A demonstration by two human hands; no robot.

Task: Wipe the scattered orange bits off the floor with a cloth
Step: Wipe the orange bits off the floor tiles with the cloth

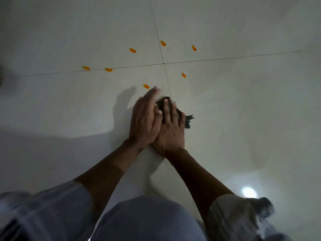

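Note:
Several orange bits lie scattered on the pale tiled floor [243,84], around a crossing of tile joints; the nearest orange bit [146,86] lies just beyond my left fingertips, another orange bit [184,75] sits to the right of the joint. A dark cloth [188,121] is bunched on the floor under my right hand [171,129], which presses down on it with fingers spread. My left hand [145,119] rests flat, partly overlapping the right hand and touching the cloth's left edge. Most of the cloth is hidden by both hands.
My knees in light clothing fill the bottom of the view. A bright light reflection [248,192] shines on the floor at lower right. My shadow falls on the floor to the left.

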